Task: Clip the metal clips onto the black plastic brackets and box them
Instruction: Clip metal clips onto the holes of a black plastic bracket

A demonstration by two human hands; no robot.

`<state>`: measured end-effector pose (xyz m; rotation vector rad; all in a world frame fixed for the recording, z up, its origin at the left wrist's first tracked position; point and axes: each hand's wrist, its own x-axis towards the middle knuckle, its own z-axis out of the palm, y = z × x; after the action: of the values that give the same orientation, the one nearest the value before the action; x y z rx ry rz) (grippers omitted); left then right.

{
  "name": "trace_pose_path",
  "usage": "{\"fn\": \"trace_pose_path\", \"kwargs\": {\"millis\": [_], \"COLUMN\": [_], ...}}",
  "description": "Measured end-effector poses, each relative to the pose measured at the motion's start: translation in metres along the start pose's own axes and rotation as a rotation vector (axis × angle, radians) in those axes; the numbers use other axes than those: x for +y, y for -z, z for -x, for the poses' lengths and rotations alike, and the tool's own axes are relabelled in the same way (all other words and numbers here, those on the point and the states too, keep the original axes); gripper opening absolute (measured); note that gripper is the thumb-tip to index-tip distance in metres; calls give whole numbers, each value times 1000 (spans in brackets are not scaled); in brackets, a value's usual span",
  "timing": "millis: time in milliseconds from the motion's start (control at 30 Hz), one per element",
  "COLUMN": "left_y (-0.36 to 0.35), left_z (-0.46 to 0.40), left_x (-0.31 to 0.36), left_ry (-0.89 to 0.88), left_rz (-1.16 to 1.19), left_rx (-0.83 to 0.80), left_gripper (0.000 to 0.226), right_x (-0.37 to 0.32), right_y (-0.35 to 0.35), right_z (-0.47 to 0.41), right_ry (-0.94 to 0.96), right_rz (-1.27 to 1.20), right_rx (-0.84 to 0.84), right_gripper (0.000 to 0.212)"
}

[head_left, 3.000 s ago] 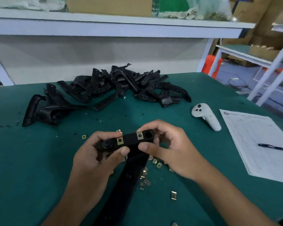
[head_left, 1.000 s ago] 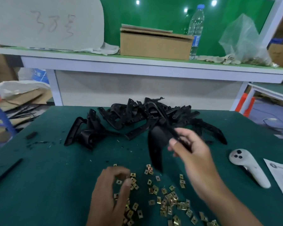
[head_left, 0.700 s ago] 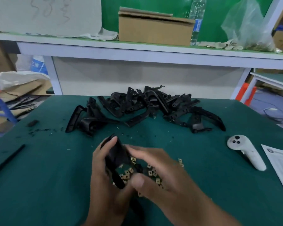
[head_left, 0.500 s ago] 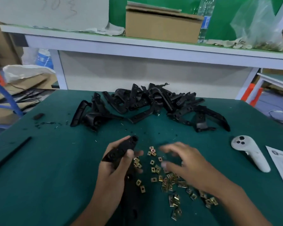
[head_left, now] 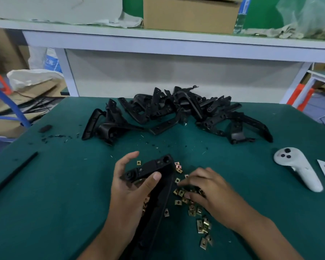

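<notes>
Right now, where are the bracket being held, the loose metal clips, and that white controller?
black bracket [head_left: 152, 168], head view, its upper end.
metal clips [head_left: 203, 226], head view, a clip right of the bracket.
white controller [head_left: 296, 166], head view, its body.

Soft, even overhead light falls on the green felt-topped bench [head_left: 64, 184], casting only faint shadows. The frame is slightly motion-blurred throughout, and wide-angle distortion bends its edges.

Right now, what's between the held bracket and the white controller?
In the head view: the right hand resting on scattered metal clips, then bare green mat up to the white controller. The left hand holds the bracket.
</notes>
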<state>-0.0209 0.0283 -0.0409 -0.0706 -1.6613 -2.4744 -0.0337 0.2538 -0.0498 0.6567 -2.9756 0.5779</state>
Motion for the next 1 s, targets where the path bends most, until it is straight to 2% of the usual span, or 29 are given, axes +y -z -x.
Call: {"fn": "trace_pose_path", "kwargs": {"millis": [167, 333, 500, 600, 733, 800, 900, 1000], "left_y": [0, -1, 0, -1, -3, -4, -3, -4], "left_z": [-1, 1, 3, 3, 5, 7, 8, 7], "left_x": [2, -4, -13, -16, -17, -17, -19, -17], "left_ry": [-29, -101, -147, -139, -152, -154, -146, -127], "left_rz": [40, -52, -230, -273, -327, -371, -388, -314], "left_rx": [45, -7, -54, -76, -137, -157, -167, -120], "left_gripper": [56, 57, 34, 32, 34, 34, 35, 41], "right_x": [-5, -6, -2, -1, 0, 0, -1, -2], "right_y": [-1, -5, -8, -5, 2, 2, -6, -10], "right_z": [-1, -1, -2, -1, -2, -2, 0, 0], "right_ry": [73, 78, 56, -6, -78, -83, -26, -7], "right_rz": [41, 24, -135, -224, -375, -349, -186, -109], "right_rx": [-67, -22, 28, 123, 302, 255, 87, 58], "right_gripper": [37, 24, 13, 10, 22, 23, 24, 22]}}
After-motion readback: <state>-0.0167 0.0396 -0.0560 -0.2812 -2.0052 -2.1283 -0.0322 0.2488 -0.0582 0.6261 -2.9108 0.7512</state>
